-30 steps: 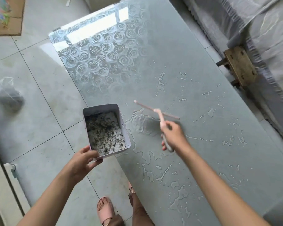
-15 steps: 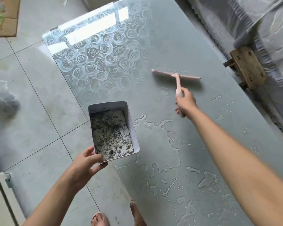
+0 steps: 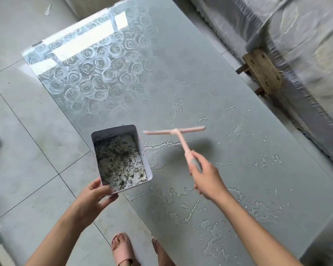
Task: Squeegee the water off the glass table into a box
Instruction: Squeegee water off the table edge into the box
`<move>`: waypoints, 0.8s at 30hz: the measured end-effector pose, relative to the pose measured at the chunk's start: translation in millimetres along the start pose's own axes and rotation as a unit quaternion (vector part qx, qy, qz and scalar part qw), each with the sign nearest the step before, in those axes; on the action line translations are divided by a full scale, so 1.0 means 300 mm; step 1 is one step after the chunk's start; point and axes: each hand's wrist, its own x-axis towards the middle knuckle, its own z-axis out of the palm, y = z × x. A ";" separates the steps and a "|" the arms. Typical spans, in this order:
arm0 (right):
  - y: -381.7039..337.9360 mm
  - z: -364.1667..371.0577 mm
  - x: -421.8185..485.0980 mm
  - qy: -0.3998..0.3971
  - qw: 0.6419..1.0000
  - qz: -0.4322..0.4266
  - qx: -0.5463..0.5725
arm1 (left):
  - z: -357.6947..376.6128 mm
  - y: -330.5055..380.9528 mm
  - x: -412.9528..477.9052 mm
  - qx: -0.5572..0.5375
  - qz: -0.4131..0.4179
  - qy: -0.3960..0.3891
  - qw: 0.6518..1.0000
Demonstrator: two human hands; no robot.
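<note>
My right hand [image 3: 206,177] grips the handle of a pink squeegee [image 3: 176,134]. Its blade lies crosswise over the frosted glass table [image 3: 190,77], just right of the box and beyond a ridge of pooled water [image 3: 161,148]. My left hand [image 3: 95,196] holds the near end of a white box [image 3: 142,152] against the table's left edge. The box's bottom is covered with dark wet specks. Puddles and drops spread across the near and right parts of the glass.
Rose patterns cover the far left of the glass. A wooden stool [image 3: 261,72] stands at the table's right side beside plastic-covered furniture [image 3: 296,35]. Grey floor tiles [image 3: 27,150] lie to the left. My feet in pink sandals [image 3: 121,248] stand by the near table edge.
The squeegee was lifted away to the far glass, then drawn back toward me and left to a spot beside the box. The box stayed at the table edge in my left hand.
</note>
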 end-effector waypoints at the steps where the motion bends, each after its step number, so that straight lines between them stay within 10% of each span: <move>1: 0.002 -0.019 0.026 0.022 0.999 -0.010 -0.026 | -0.001 -0.004 0.002 0.000 0.000 -0.002 1.000; 16: 0.038 0.196 -0.179 0.035 0.994 0.088 0.062 | -0.228 -0.073 0.009 -0.012 0.011 -0.006 1.000; 24: 0.147 -0.126 -0.167 -0.100 0.967 0.026 -0.231 | -0.400 -0.191 0.041 -0.051 -0.040 0.054 0.996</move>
